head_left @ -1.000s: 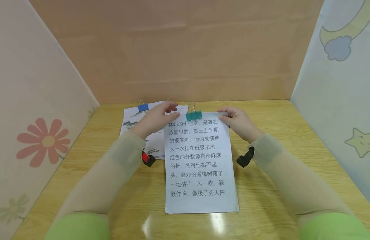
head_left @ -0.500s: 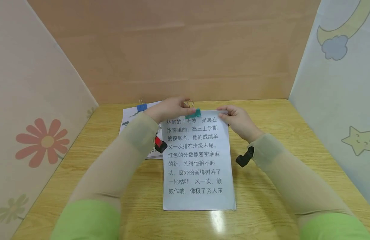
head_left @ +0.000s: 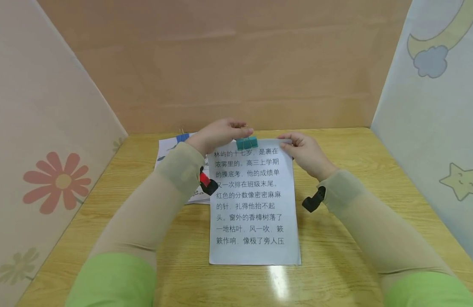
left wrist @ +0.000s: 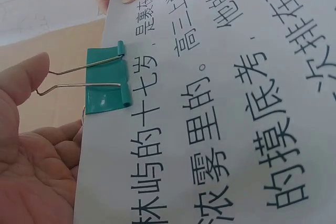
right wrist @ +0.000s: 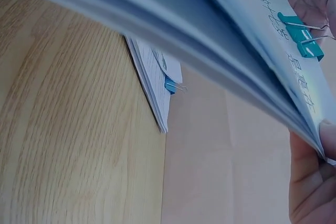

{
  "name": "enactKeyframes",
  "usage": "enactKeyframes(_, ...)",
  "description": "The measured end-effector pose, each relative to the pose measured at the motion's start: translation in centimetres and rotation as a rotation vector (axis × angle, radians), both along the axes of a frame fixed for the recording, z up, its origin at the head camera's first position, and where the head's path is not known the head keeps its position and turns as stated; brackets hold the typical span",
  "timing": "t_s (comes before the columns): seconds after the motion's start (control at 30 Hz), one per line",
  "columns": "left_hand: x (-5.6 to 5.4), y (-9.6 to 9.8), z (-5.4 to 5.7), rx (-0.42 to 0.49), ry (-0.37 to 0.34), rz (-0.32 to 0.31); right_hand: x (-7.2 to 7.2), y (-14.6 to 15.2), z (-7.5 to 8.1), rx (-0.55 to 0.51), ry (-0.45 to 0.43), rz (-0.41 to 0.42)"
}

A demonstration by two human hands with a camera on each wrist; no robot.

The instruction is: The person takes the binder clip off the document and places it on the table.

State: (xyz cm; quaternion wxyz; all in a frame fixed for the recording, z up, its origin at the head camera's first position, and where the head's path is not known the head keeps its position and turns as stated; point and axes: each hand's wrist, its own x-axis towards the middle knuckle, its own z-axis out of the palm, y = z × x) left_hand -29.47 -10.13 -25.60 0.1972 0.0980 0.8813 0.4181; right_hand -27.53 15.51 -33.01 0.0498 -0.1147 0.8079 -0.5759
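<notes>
A stack of printed paper sheets (head_left: 255, 213) is raised off the table, its text side toward me. A teal binder clip (head_left: 247, 143) sits on its top edge. My left hand (head_left: 223, 134) is at the clip's wire handles. In the left wrist view the thumb (left wrist: 26, 80) touches the front handle's end, and the other fingers lie behind, partly hidden by the paper. My right hand (head_left: 307, 155) pinches the top right corner of the stack. The right wrist view shows the layered sheet edges (right wrist: 131, 24) from the side.
Behind my left forearm lies another paper stack (head_left: 167, 149) with an ink drawing and a blue binder clip (head_left: 183, 137). The wooden table (head_left: 336, 238) is bounded by a brown back panel (head_left: 236, 76) and patterned side panels.
My left hand has moved right from the stack's upper left to the teal clip's handles. The stack has shifted slightly upward in view. My right hand keeps its corner hold.
</notes>
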Motion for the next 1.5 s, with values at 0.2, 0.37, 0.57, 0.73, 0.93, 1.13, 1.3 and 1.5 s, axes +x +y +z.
enactKeyframes(0.2,0.0,0.3,-0.1,0.048,0.019,-0.001,0.0,0.1,0.0,0.002,-0.012,-0.002)
enactKeyframes(0.37,-0.1,0.5,-0.1,0.039,0.067,-0.013,-0.1,0.2,0.1,-0.004,-0.013,-0.01)
enactKeyframes(0.57,-0.3,0.7,-0.2,0.039,0.09,-0.022,0.0,0.3,0.1,-0.011,-0.01,-0.014)
enactKeyframes(0.73,-0.2,0.8,-0.3,0.016,0.112,-0.014,0.0,0.2,0.1,-0.015,0.003,-0.012)
enactKeyframes(0.93,-0.1,0.8,-0.5,0.005,0.139,0.009,-0.1,0.2,0.0,-0.026,0.006,-0.014)
enactKeyframes(1.13,-0.2,1.0,-0.9,-0.004,0.179,0.043,0.1,0.2,0.0,0.006,0.014,-0.019)
enactKeyframes(1.3,-0.1,1.0,-1.1,0.031,0.197,0.07,0.1,0.1,-0.1,0.008,0.004,-0.026)
enactKeyframes(1.5,0.0,0.8,-1.0,0.074,0.234,0.108,0.1,0.1,-0.3,0.001,-0.004,-0.016)
